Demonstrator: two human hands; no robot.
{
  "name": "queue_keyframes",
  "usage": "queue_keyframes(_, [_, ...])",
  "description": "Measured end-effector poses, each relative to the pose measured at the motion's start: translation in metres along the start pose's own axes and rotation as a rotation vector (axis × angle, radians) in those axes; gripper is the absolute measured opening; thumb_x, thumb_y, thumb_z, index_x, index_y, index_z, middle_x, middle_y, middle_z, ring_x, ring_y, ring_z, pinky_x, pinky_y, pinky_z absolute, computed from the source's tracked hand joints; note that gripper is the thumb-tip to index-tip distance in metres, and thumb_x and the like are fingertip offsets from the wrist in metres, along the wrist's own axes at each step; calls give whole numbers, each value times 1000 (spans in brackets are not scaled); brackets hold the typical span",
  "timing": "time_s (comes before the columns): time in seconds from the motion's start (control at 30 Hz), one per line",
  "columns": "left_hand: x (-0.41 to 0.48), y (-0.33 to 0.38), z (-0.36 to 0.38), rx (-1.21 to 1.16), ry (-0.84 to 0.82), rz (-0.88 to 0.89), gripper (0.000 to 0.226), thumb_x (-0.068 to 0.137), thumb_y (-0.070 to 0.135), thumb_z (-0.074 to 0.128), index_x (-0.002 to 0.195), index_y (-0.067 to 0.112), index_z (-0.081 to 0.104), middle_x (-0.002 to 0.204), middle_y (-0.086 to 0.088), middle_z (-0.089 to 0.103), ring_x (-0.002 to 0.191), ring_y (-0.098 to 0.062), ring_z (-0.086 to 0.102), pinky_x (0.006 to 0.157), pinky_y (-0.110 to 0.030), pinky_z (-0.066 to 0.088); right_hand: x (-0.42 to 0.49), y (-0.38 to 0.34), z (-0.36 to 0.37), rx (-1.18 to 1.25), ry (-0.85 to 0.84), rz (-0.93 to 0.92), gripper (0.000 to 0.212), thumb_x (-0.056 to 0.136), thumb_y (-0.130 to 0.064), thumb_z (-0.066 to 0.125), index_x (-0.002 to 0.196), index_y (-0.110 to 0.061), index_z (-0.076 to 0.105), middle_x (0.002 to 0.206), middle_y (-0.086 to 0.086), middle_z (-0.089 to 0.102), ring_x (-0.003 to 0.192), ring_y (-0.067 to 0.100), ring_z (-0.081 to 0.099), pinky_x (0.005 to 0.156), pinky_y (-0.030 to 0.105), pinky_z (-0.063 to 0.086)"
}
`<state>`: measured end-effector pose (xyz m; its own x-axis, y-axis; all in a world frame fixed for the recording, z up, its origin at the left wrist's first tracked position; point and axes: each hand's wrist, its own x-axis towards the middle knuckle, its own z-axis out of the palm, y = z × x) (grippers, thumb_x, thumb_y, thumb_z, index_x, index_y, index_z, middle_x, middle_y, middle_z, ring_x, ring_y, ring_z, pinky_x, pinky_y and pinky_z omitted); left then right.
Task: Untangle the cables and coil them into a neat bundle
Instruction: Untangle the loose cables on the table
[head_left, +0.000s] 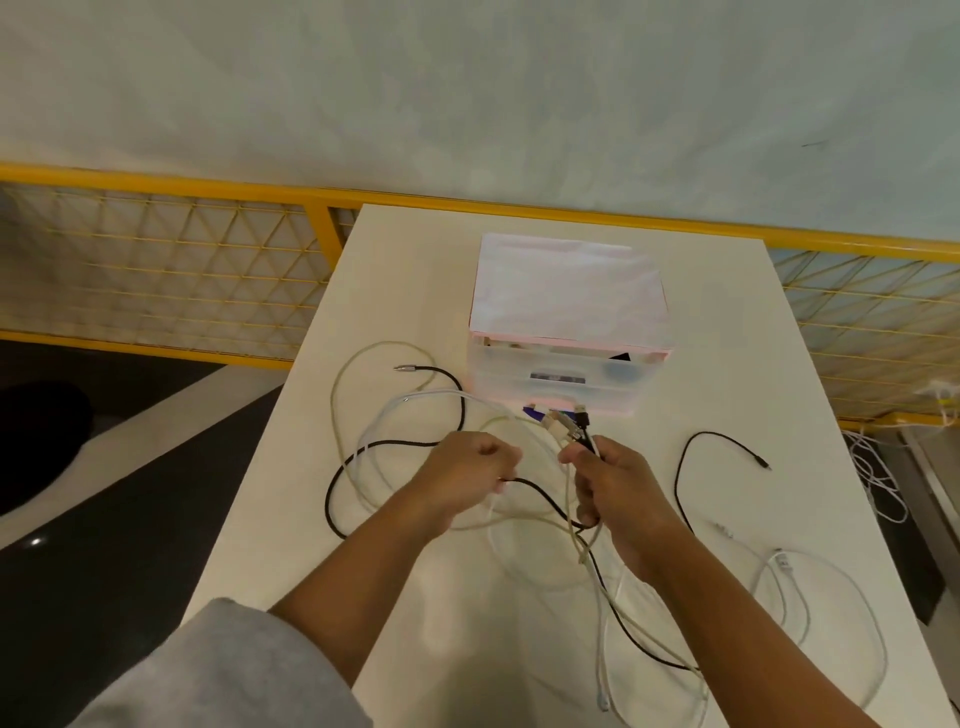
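— Where do the cables (583, 557) lie?
— In loose loops across the table (395, 260), in front of the drawer box (566, 291). My right hand (610, 486) grips the gathered plug ends (563, 423); my left hand (467, 465) pinches the black cable (535, 488).
— How do I free it well?
— I'd hold the plugs fixed, slide the left slowly along the black strand, lift it over the white cables (601, 654), and never tug a crossing tight.

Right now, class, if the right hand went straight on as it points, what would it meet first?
Probably the drawer box, just beyond the cable ends the right hand holds; depth unclear.
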<state>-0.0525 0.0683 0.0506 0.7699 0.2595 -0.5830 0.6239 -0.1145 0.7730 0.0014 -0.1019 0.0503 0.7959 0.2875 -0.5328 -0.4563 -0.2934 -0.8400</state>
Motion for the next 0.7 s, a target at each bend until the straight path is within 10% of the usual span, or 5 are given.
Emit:
queue_keyframes(0.3, [29,-69,-54,745,56,0,39,97,33,58,132,18,59,135,-4,56,128,-24,50,105,-32,39,6,-5,-1,1,50,19,20,101,-15,54,99,2,65,54,-3,34,52,15,26,51,31,27])
queue_keyframes(0.7, [20,-92,-43,770,59,131,19,87,29,69,81,15,57,99,-9,61,91,-23,58,71,-28,44,7,-16,-11,61,134,-7,20,103,-14,52,98,-4,67,49,-6,35,45,12,27,49,30,27])
